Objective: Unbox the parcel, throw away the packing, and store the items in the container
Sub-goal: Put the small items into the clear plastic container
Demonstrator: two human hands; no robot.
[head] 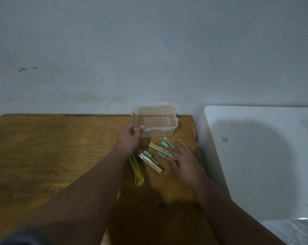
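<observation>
A clear plastic container stands with nothing in it at the back right of the wooden table. My left hand grips its near left corner, thumb on the front rim. In front of the container lie several small green-and-tan packaged items, scattered. My right hand rests flat over the right-hand ones, fingers spread and touching a tan pack and a green piece.
A yellow-green utility knife lies on the table just left of the items, under my left forearm. A large white box-like surface stands against the table's right edge. A grey wall rises behind.
</observation>
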